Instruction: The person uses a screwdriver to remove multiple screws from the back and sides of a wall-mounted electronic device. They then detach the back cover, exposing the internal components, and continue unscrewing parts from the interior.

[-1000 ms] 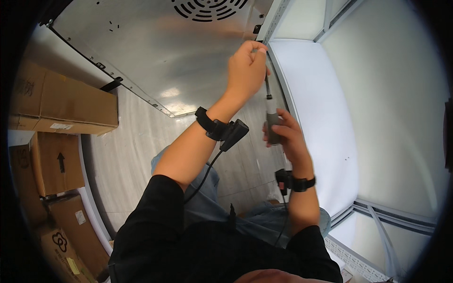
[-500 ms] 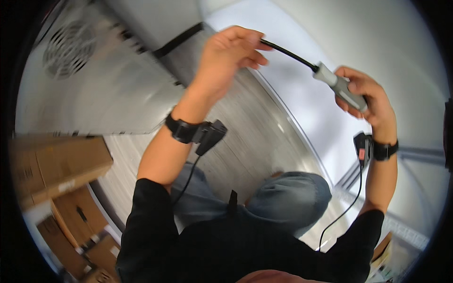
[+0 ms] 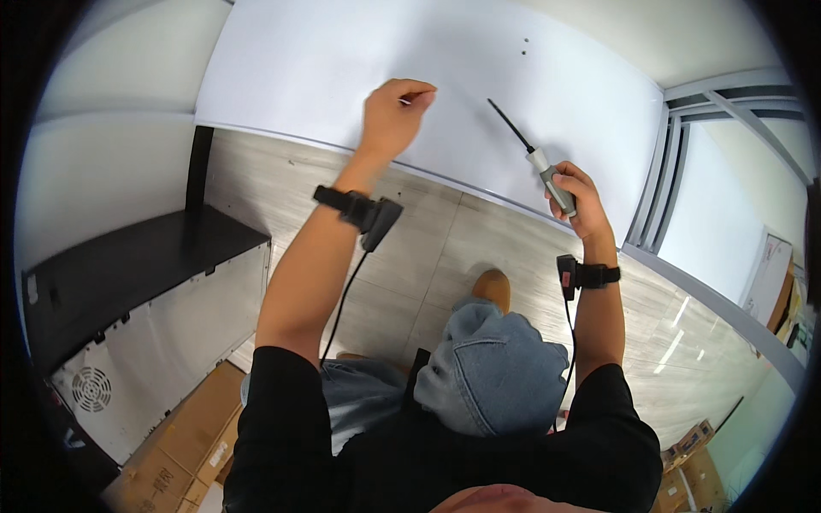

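My left hand (image 3: 392, 115) is raised in front of a white wall panel (image 3: 299, 68), its fingertips pinched together on a small pale piece (image 3: 403, 101) too tiny to identify. My right hand (image 3: 580, 201) grips the grey handle of a screwdriver (image 3: 537, 158), whose thin black shaft points up and to the left, away from the left hand. The two hands are well apart. Each wrist carries a black band with a small device (image 3: 376, 218) and a cable running down to my body. My knee in blue jeans (image 3: 492, 376) is below.
A metal appliance back panel (image 3: 154, 342) with a round vent lies at lower left under a black top (image 3: 128, 265). Cardboard boxes (image 3: 184, 445) sit beside it. Grey tiled floor (image 3: 445, 256) spreads under me, and a metal window frame (image 3: 658, 188) stands at right.
The view has swung from the metal panel to the white wall. My left hand has left the screwdriver's tip and moved off to the left; the right hand still holds the handle.
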